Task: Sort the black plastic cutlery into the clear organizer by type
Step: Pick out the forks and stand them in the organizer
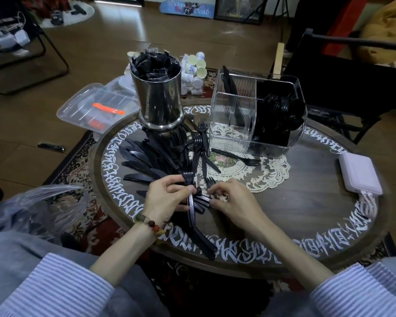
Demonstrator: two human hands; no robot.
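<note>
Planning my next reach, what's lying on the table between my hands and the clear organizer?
In the head view, loose black forks and the white lace doily lie between both hands and the clear organizer.

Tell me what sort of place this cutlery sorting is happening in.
Most likely a living room at home, not a workshop. The round wooden table with a lace doily stands on a patterned rug over wood flooring, and framed pictures lean by the far wall.

Place: we take this for a home living room.
Floor: we see wood planks (pixel 114 42) under a patterned rug (pixel 76 165).
Furnishing: we note a lace doily (pixel 268 172) on the round bench (pixel 306 216).
Far wall: framed pictures (pixel 238 8) lean there.
</note>
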